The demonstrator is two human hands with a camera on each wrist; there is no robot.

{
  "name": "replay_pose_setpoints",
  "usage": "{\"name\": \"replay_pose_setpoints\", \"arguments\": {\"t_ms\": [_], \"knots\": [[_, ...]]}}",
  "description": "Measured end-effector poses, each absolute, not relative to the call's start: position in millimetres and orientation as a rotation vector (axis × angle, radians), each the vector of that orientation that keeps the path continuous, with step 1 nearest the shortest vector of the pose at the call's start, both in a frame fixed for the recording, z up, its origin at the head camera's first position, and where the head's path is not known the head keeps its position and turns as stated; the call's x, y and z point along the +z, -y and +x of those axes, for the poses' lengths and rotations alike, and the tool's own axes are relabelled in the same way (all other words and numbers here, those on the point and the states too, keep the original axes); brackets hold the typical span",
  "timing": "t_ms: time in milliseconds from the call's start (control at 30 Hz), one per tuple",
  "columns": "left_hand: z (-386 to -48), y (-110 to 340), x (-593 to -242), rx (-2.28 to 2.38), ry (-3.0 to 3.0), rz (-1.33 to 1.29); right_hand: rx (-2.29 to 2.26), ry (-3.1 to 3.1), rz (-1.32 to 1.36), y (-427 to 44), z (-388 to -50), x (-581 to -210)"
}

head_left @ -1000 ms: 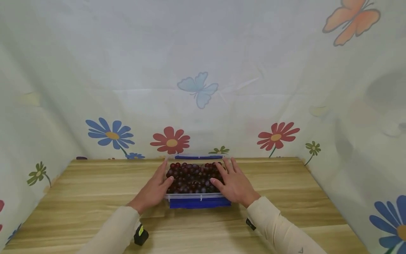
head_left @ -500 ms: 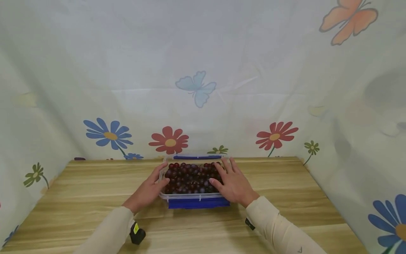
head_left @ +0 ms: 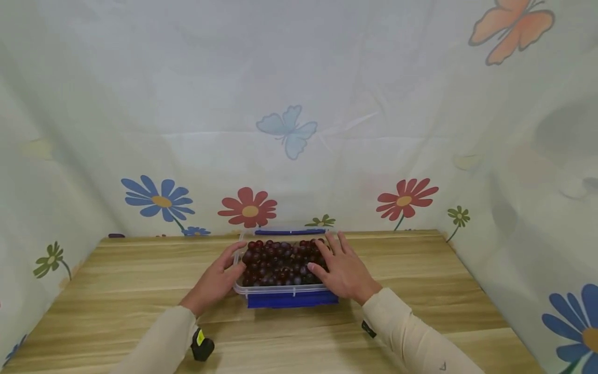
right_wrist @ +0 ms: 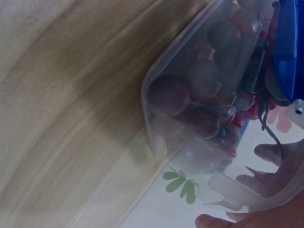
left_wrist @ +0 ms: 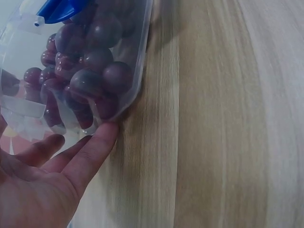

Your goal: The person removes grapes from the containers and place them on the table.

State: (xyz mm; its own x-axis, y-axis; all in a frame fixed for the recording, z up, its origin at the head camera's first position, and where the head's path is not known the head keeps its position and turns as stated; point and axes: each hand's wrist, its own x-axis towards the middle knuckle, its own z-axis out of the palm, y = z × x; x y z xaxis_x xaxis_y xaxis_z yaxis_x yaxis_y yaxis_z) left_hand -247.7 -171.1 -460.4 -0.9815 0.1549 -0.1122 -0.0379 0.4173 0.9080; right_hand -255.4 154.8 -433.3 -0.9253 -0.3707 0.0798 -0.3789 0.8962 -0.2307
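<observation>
A clear plastic food box [head_left: 266, 289] stands at the middle of the table, filled with dark red-purple grapes [head_left: 275, 262]. Blue clip flaps [head_left: 293, 299] hang at its front and back. My left hand [head_left: 212, 285] is at the left wall with its thumb by the rim; in the left wrist view its fingertips [left_wrist: 105, 132] touch the box's lower outer corner. My right hand [head_left: 348, 272] lies with spread fingers over the right rim and partly hides the grapes. A thin dark stem [right_wrist: 264, 111] shows among the grapes in the right wrist view.
The wood-grain table [head_left: 154, 275] reaches back to a pale cloth [head_left: 187, 78] printed with flowers and butterflies, which also hangs along both sides. A black strap device [head_left: 202, 345] sits under my left sleeve, and another [head_left: 368, 329] under the right.
My left hand has slid slightly left and its thumb has drawn back from the grapes, uncovering the box's left rim. My right hand keeps its place on the box.
</observation>
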Motion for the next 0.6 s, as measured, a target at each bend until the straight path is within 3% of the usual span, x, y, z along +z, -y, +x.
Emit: {"name": "replay_pose_setpoints", "arguments": {"t_ms": [600], "knots": [[-244.5,171.4,-460.9,1.667,-2.415,0.122,0.333,3.126,0.698,-152.9,-257.3,-413.3]]}}
